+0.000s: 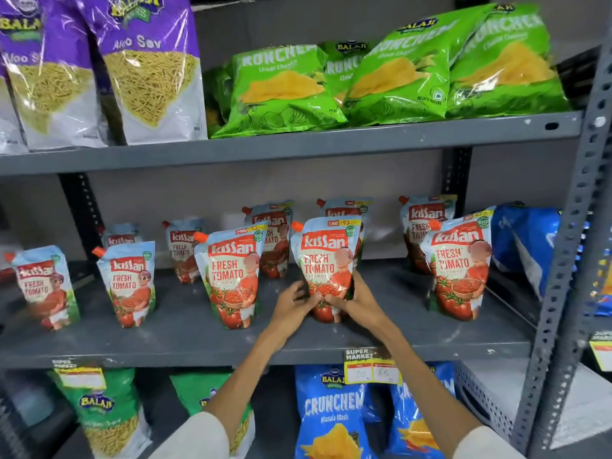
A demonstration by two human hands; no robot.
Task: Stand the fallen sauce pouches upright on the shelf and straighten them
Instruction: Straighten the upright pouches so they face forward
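Note:
Several tomato ketchup pouches with orange spouts stand upright on the grey middle shelf (185, 339), in a front and a back row. Both hands grip the lower part of one front-row pouch (326, 256). My left hand (294, 303) holds its bottom left and my right hand (356, 299) its bottom right. That pouch stands upright, slightly tilted. Other front pouches stand to its left (231, 273), far left (127, 283) and right (458, 263). Another one (46, 286) sits at the shelf's left end, blurred.
Purple snack bags (145, 71) and green crisp bags (284, 91) fill the shelf above. Blue crisp bags (331, 415) and green bags (102, 412) sit below. A blue bag (523, 240) leans at the right end, beside the perforated metal upright (569, 246). Price tags (371, 369) hang on the shelf edge.

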